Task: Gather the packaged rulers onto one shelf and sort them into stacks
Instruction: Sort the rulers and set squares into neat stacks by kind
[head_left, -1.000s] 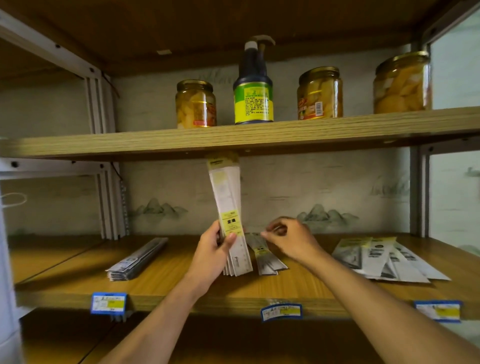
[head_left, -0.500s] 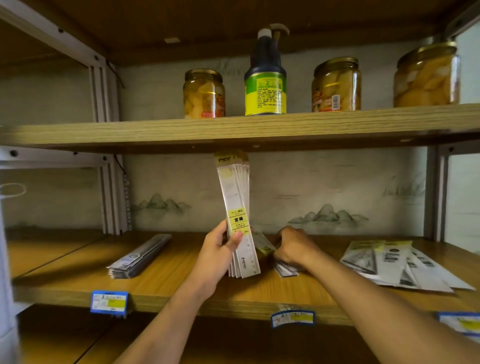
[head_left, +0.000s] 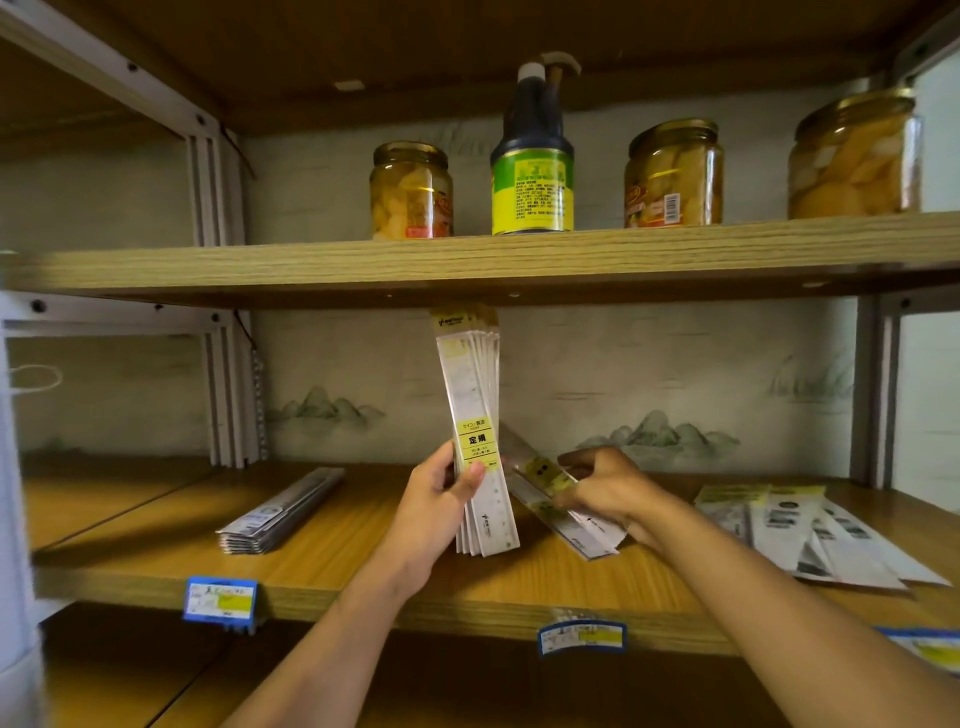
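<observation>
1. Two hands busy: left hand (head_left: 439, 512) grips the upright bundle of rulers (head_left: 475, 441), thumb across its front, bottom edge resting on the middle shelf (head_left: 363, 587), top almost at the underside of the upper shelf (head_left: 519, 265)
2. Right hand (head_left: 602, 493) pinches a few loose ruler packs (head_left: 561, 512), tilted, far end raised toward the bundle, near end low over the shelf
3. Other ruler groups on the same shelf: a neat dark stack (head_left: 283, 512) well to the left, a fanned messy pile (head_left: 810, 525) to the right
4. Step in hand, as I read it: merge the right-hand packs into the upright bundle
5. To do it well: check the yellow label matches the bundle's before adding; stand the packs parallel first, then slide them in behind, not across the fan
6. Loosen the left thumb only enough to admit them, or the sleeves will splay; they look slick
7. Tap the bottom edges on the shelf to square up, then lay the bundle flat, apart from the dark stack
8. Risk: bundle top catches the upper shelf if lifted; jars (head_left: 413, 192) and sauce bottle (head_left: 532, 156) sit above
9. Fanned pile still unsorted, so task is likely around midway
</observation>
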